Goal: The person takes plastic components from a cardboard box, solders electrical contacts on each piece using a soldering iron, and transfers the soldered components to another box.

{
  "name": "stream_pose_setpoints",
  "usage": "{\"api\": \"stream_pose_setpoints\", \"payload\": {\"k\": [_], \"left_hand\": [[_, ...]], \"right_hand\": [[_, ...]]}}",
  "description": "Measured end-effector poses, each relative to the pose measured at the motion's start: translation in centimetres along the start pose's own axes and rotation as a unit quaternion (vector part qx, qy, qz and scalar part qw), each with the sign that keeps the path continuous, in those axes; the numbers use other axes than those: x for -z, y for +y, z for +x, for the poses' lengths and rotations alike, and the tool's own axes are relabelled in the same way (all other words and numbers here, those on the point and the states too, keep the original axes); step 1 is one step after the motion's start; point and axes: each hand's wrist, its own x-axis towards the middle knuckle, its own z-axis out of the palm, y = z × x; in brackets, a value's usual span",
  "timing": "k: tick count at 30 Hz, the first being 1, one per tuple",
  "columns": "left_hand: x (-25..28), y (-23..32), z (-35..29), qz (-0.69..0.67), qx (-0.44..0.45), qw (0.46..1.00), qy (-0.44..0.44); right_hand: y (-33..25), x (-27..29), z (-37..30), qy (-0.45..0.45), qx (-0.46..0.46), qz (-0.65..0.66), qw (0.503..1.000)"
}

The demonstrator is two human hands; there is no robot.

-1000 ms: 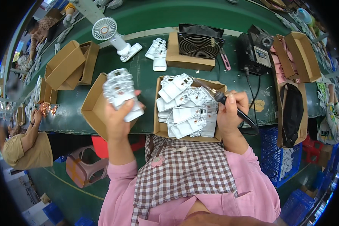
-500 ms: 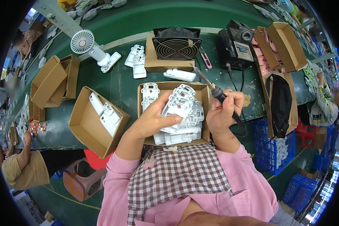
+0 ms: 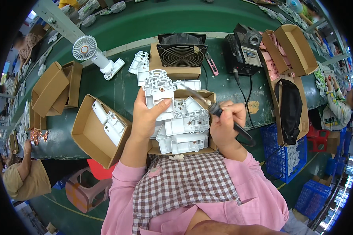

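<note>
My left hand [image 3: 143, 117] holds a small stack of white plastic housings [image 3: 159, 84] upright over the left part of a cardboard box, its thumb pressed across their front. Small copper-coloured parts show on the front housing. Wrapped around the dark grip of a soldering iron [image 3: 215, 109] is my right hand [image 3: 226, 124]. The iron's blurred tip points up and left, a short way right of the stack and apart from it. Below both hands, the cardboard box [image 3: 212, 98] is piled with more white housings [image 3: 186, 124], several with copper-coloured bits.
Behind the box stand a black fan [image 3: 182, 55], a pink utility knife [image 3: 211, 64] and a black soldering station [image 3: 247, 55] with cables. A white handheld fan [image 3: 100, 58] and an open box [image 3: 82, 131] are left. Pink parts [image 3: 271, 64] and a black pouch [image 3: 291, 109] lie right.
My left hand has lifted the white housings up and left and turned them more upright. The soldering iron has shifted slightly left and down with my right hand.
</note>
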Motion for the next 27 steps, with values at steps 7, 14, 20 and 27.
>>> {"api": "stream_pose_setpoints", "payload": {"k": [7,14,20,27], "left_hand": [[0.3,-1.0,0.2,0.061,-0.058,0.996,0.032],[0.4,-1.3,0.2,0.072,-0.055,0.996,0.018],[0.3,-1.3,0.3,0.074,-0.056,0.996,0.016],[0.3,-1.2,0.2,0.094,-0.064,0.993,0.024]], "right_hand": [[0.9,-0.1,-0.6,-0.037,-0.05,-0.031,0.998],[1.3,-0.4,-0.3,-0.046,-0.046,-0.076,0.995],[1.2,-0.7,-0.1,-0.037,-0.048,-0.084,0.995],[1.4,-0.6,-0.1,-0.035,-0.047,-0.083,0.995]]}}
